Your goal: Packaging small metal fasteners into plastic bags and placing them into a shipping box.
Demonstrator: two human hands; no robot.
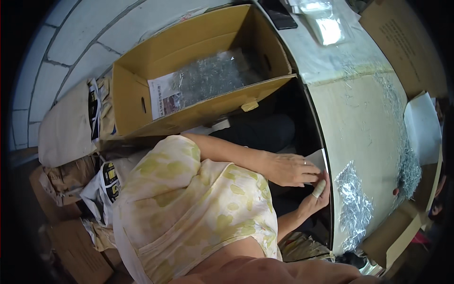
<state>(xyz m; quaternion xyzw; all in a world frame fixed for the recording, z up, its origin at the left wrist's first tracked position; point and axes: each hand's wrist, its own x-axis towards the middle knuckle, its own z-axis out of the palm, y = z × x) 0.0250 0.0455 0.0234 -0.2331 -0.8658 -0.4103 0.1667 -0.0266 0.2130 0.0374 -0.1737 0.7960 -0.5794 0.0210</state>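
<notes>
My left hand (292, 169), with a ring on one finger, reaches across to the table edge, its fingers bent and closed together. Just below it is my right hand (316, 198), its thumb wrapped in a pale cover and its fingers closed round the edge of a thin white sheet (316, 158). The sheet stands out between my hands and the table's dark edge. My left fingertips meet the right hand near the thumb; what they pinch is hidden. On the table (338, 128) beside my hands lies a heap of small clear plastic pieces (353, 208).
Ahead stands an open cardboard box (127, 94) with many clear plastic pieces (213, 75) and a printed sheet (161, 97) inside. A dark phone (279, 15) and clear plastic bags (326, 26) lie at the table's far end. Tangled clear scraps (409, 173) line its right side. Sacks (66, 128) sit left.
</notes>
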